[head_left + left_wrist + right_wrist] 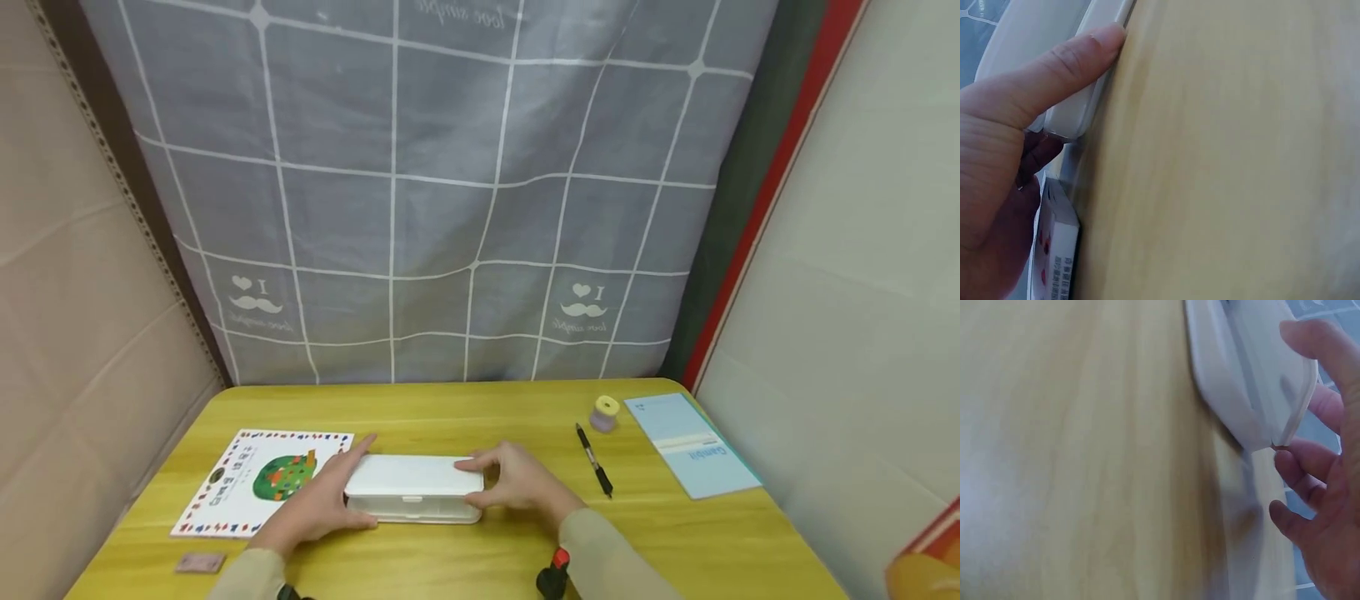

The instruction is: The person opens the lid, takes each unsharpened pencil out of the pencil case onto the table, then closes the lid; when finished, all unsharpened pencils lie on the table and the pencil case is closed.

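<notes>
A long white pencil case (pixel 415 476) with a small front clasp stands in the middle of the table. My left hand (pixel 327 498) grips its left end, thumb along the front and fingers round the back. In the left wrist view that thumb (pixel 1072 72) lies across the front of the white case (pixel 1075 115). At the other end, my right hand (pixel 517 477) holds the lid's right edge between thumb and fingers. In the right wrist view, the lid (pixel 1266 356) appears tilted away from the base (pixel 1219 381), with the right thumb (pixel 1316 340) at its edge.
A white picture book (pixel 240 483) lies left, partly behind the left hand, with a pinkish eraser-like block (pixel 200 562) in front. To the right are a black pen (pixel 594 461), a small yellow-capped container (pixel 604 413) and a light-blue notebook (pixel 693 446). A grey checked curtain (pixel 435 217) hangs behind the table.
</notes>
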`<act>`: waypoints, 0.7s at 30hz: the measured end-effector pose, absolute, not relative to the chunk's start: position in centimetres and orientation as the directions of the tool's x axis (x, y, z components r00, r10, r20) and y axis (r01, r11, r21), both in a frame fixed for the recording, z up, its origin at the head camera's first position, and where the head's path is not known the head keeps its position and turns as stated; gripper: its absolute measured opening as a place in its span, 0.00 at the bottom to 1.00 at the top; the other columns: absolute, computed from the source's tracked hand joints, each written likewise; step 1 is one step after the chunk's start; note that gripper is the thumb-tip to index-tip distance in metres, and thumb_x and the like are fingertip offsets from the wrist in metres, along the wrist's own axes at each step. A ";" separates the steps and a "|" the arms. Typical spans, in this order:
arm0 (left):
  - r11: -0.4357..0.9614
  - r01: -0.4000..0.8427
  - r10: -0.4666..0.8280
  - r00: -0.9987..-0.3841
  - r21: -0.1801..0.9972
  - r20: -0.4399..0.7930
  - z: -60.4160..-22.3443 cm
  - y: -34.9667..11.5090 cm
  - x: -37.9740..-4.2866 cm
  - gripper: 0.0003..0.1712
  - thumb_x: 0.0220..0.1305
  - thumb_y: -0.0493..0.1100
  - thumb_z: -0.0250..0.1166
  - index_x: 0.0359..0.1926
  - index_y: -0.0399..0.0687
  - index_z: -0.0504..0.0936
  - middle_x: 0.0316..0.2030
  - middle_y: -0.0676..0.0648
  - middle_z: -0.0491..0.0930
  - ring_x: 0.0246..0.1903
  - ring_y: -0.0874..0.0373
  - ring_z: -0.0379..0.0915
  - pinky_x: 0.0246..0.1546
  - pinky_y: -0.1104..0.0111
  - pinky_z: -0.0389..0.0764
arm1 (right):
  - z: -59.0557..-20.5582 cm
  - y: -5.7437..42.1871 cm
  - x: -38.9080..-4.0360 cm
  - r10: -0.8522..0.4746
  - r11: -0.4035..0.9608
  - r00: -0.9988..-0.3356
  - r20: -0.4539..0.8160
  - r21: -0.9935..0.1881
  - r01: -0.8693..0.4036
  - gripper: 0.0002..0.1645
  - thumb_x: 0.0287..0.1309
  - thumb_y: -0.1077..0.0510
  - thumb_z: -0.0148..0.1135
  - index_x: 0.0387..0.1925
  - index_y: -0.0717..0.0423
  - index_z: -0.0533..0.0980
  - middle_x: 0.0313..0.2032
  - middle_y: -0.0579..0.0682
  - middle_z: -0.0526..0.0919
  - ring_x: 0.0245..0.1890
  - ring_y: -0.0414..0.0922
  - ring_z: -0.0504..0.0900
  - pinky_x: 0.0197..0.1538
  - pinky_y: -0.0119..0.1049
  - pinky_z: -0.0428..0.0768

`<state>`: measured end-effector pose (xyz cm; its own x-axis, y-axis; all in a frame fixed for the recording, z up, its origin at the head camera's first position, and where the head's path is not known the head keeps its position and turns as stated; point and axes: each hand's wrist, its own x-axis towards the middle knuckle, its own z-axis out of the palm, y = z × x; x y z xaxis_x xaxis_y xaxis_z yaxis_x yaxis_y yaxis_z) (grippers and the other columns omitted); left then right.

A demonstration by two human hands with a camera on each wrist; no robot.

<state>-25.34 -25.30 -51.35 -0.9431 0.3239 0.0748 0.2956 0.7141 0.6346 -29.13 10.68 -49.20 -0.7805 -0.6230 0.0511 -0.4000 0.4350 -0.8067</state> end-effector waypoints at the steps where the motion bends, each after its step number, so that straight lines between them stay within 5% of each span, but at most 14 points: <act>1: 0.715 0.289 0.320 -0.945 0.637 0.070 -51.3 -25.4 -25.3 0.76 0.40 0.65 0.86 0.84 0.54 0.51 0.74 0.39 0.67 0.74 0.35 0.57 0.68 0.35 0.66 | -49.2 10.6 -29.1 -0.623 0.419 -0.781 0.039 -0.826 -0.376 0.27 0.57 0.48 0.80 0.59 0.40 0.85 0.63 0.45 0.83 0.67 0.48 0.77 0.67 0.44 0.77; 6: 0.699 0.262 0.301 -0.952 0.665 0.060 -51.4 -25.4 -25.4 0.79 0.34 0.64 0.88 0.83 0.51 0.53 0.73 0.37 0.68 0.74 0.34 0.57 0.70 0.36 0.63 | -49.6 10.6 -29.3 -0.618 0.315 -0.787 0.009 -0.913 -0.258 0.25 0.61 0.53 0.77 0.61 0.44 0.85 0.60 0.44 0.85 0.52 0.40 0.80 0.48 0.29 0.81; 10: 0.702 0.220 0.264 -0.964 0.678 0.039 -51.7 -24.9 -25.5 0.82 0.29 0.65 0.88 0.84 0.52 0.52 0.77 0.33 0.60 0.76 0.23 0.42 0.70 0.28 0.54 | -49.8 11.0 -29.5 -0.603 0.286 -0.797 0.020 -0.928 -0.240 0.24 0.66 0.54 0.72 0.63 0.51 0.83 0.44 0.47 0.86 0.37 0.37 0.76 0.41 0.27 0.77; 13: 0.714 0.204 0.239 -0.970 0.670 0.041 -52.1 -24.6 -25.3 0.86 0.27 0.67 0.87 0.84 0.51 0.48 0.79 0.31 0.54 0.75 0.18 0.32 0.67 0.24 0.49 | -49.9 11.0 -29.5 -0.564 0.275 -0.825 0.025 -0.937 -0.216 0.24 0.71 0.51 0.68 0.63 0.56 0.82 0.47 0.51 0.87 0.46 0.40 0.81 0.54 0.34 0.80; 16: 0.722 0.218 0.237 -0.970 0.657 0.061 -52.4 -24.7 -25.1 0.87 0.30 0.69 0.86 0.85 0.50 0.43 0.78 0.27 0.53 0.74 0.15 0.30 0.65 0.22 0.48 | -49.9 10.7 -29.3 -0.505 0.258 -0.863 0.025 -0.950 -0.179 0.26 0.74 0.48 0.63 0.63 0.60 0.81 0.60 0.54 0.84 0.63 0.49 0.80 0.70 0.49 0.74; 21: 0.723 0.263 0.256 -0.961 0.639 0.105 -52.7 -25.3 -24.8 0.81 0.45 0.69 0.82 0.85 0.51 0.38 0.75 0.25 0.59 0.73 0.14 0.29 0.65 0.21 0.44 | -49.2 10.0 -29.2 -0.448 0.254 -0.894 0.015 -0.956 -0.143 0.29 0.76 0.43 0.59 0.62 0.61 0.81 0.60 0.55 0.84 0.64 0.53 0.78 0.70 0.54 0.72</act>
<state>-24.79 -25.28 -52.69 -0.9609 0.2559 0.1054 0.2626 0.7227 0.6393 -29.18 9.96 -49.20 -0.8937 -0.4484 0.0145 -0.1431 0.2544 -0.9565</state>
